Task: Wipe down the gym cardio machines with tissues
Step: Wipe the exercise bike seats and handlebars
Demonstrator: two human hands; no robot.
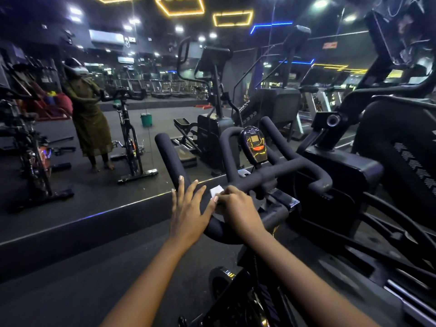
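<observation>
We have the tissue [216, 191] on the handlebar [168, 154] at the base of its left horn, pinched under our right hand [238, 208], fingers curled on it. That horn's long axis runs up and away from the tissue. Our left hand [188, 208] lies flat on the horn, fingers straight, just beside the tissue, so we judge it must clear before the wipe runs outward.

Single head-worn view, wide-angle.
The spin bike's handlebar [278, 172] is seen from close above and behind, looking forward and down; the wall mirror [70, 185] beyond is taken in at the left.
</observation>
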